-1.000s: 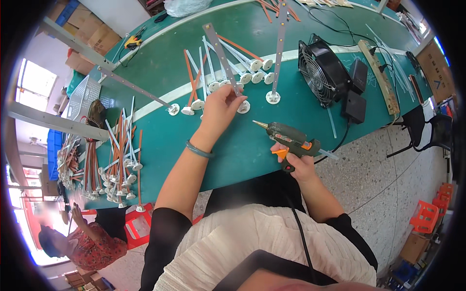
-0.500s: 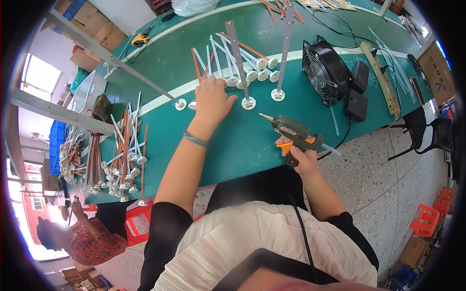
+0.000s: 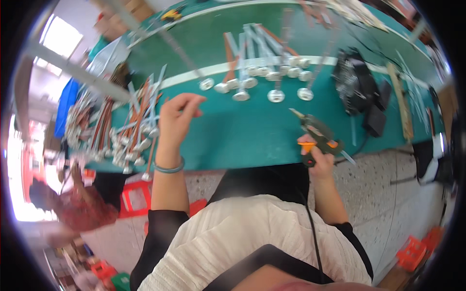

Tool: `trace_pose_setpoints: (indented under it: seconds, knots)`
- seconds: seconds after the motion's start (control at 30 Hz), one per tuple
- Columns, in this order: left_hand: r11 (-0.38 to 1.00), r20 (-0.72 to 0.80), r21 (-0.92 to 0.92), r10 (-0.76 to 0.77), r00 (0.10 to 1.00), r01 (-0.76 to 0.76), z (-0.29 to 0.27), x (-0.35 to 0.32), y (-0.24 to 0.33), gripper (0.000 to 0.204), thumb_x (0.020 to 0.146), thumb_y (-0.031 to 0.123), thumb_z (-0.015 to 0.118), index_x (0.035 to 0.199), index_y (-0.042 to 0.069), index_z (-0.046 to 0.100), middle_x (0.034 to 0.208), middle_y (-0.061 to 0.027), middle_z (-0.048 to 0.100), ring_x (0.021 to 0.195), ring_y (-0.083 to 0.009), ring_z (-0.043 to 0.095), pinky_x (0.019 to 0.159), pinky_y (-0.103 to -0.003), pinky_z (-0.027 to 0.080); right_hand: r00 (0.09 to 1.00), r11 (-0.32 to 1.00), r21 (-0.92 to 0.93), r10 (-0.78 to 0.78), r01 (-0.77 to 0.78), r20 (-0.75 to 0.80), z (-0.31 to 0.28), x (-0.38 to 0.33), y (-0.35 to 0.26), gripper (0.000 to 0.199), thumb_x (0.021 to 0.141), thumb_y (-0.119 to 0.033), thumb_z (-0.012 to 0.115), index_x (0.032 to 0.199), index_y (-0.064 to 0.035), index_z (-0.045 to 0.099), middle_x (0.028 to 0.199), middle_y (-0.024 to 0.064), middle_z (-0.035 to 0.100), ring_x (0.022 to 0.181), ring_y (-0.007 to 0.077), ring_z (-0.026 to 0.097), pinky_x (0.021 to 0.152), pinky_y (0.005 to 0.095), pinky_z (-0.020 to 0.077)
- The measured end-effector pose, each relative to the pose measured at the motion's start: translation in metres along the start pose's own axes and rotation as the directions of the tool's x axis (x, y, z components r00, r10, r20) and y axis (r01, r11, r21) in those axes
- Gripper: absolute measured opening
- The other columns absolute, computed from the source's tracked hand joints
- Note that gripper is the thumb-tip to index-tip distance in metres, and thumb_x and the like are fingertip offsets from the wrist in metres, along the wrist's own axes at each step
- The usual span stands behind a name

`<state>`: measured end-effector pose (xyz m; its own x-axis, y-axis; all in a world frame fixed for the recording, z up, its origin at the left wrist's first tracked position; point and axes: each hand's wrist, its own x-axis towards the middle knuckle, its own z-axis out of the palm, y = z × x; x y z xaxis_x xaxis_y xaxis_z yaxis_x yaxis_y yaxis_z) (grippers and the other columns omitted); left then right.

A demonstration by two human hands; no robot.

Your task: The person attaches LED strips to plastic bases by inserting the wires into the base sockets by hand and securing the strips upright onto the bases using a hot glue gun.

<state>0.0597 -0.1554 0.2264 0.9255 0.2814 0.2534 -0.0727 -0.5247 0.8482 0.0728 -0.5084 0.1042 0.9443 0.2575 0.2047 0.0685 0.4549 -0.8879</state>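
Note:
My right hand (image 3: 318, 157) grips a dark green hot glue gun (image 3: 320, 133) with an orange trigger, its nozzle pointing to the upper left. My left hand (image 3: 177, 119) hovers over the green table, a little blurred, with loosely bent fingers and nothing visible in them. To its right lies a group of orange and pale-blue strips with white round bases (image 3: 250, 82). Three grey strips stand upright on round white bases: a left base (image 3: 206, 84), a middle base (image 3: 276, 96) and a right base (image 3: 305, 94). Left of my left hand is a heap of similar strips (image 3: 138, 131).
A black fan (image 3: 354, 80) and black adapters (image 3: 374, 120) stand at right, near a long power strip (image 3: 400, 102). A grey frame bar (image 3: 80, 72) crosses the left side. Another person (image 3: 80, 203) sits at far left, near red stools (image 3: 136, 199).
My left hand has drawn away from the strips with white bases, leftward and nearer to me. The head view has shifted. The glue gun stays in my right hand.

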Motion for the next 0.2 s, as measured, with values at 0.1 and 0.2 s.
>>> trace_pose_setpoints:
  seconds: [0.1,0.2]
  knots:
    - [0.988,-0.417,0.042,-0.116,0.901,0.147,-0.106,-0.041,-0.052,0.027,0.096,0.025,0.061,0.085,0.002,0.07,0.063,0.0,0.057,0.058,-0.0084,0.05,0.056,-0.024,0.037,0.997,0.999,0.047,-0.014,0.01,0.079,-0.012,-0.002,0.009,0.05,0.092,-0.019,0.059,0.134,0.0057,0.048,0.112,0.0207,0.062,0.079,0.0168,0.058,0.073,0.0294,0.047]
    - [0.943,-0.697,0.05,-0.203,0.687,0.329,-0.207,-0.092,-0.105,0.04,0.097,0.039,0.059,0.08,0.004,0.07,0.057,-0.0025,0.052,0.058,-0.0129,0.05,0.062,-0.028,0.039,0.991,0.996,0.071,-0.057,0.049,0.122,-0.006,0.006,0.018,0.053,0.093,-0.022,0.06,0.136,0.0044,0.046,0.113,0.0219,0.061,0.079,0.0176,0.058,0.076,0.031,0.0471]
